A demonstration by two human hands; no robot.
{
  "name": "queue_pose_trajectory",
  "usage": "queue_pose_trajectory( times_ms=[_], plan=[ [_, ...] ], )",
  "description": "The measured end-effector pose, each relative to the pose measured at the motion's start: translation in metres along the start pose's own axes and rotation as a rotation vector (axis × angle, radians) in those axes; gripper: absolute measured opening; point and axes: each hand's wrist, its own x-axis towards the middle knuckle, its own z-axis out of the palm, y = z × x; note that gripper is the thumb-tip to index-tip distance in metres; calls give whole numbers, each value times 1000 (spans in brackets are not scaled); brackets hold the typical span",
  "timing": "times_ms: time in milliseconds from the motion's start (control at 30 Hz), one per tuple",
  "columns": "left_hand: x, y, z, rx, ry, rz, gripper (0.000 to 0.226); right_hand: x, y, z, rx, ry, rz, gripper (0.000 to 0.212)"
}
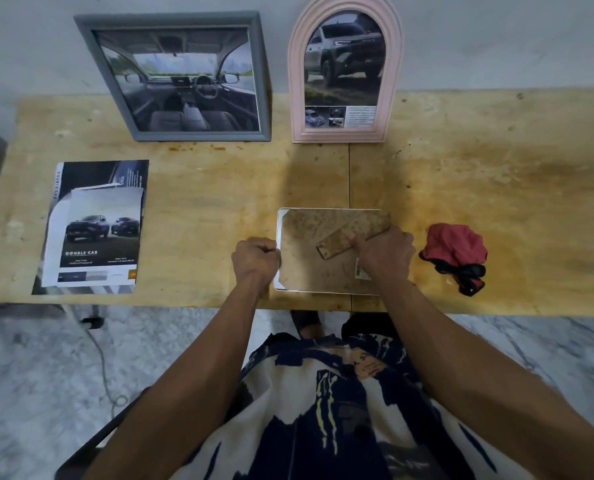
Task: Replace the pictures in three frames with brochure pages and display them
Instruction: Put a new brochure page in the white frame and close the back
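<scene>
Fingers of my left hand [256, 258] curled shut on the third frame's [326, 251] left edge, right hand [385, 255] pinching its easel stand [352, 234], face-down on bench [496, 174]; grey frame [174, 76] and pink frame [346, 69] already displayed, brochure [94, 226] lies left.

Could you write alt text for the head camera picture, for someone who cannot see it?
A person's left hand and right hand work on the back of a white-edged frame lying face down on a stained wooden table. A grey square frame and pink arched frame lean against the wall, showing car pictures; a car brochure lies left, a red cloth right.
</scene>
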Motion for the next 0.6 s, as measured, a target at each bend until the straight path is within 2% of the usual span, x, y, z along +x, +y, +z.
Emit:
queue_pose_trajectory(
  times_ms=[133,267,367,433,500,600],
  plan=[
    [0,2,0,20,-3,28,11,-5,-4,5,-23,3,3,70],
    [1,2,0,48,-14,35,11,-6,-5,7,-54,-1,-14,78],
    [1,2,2,160,-75,65,8,-4,-1,3,-63,-32,-59,84],
    [-4,2,5,236,-97,90,22,-7,2,1,-28,-35,-107,88],
    [-11,4,9,314,-74,165,44,-11,5,-2,-11,35,-185,84],
    [-21,10,16,510,-92,338,77,-13,9,-3,-203,110,-428,69]
  ],
)
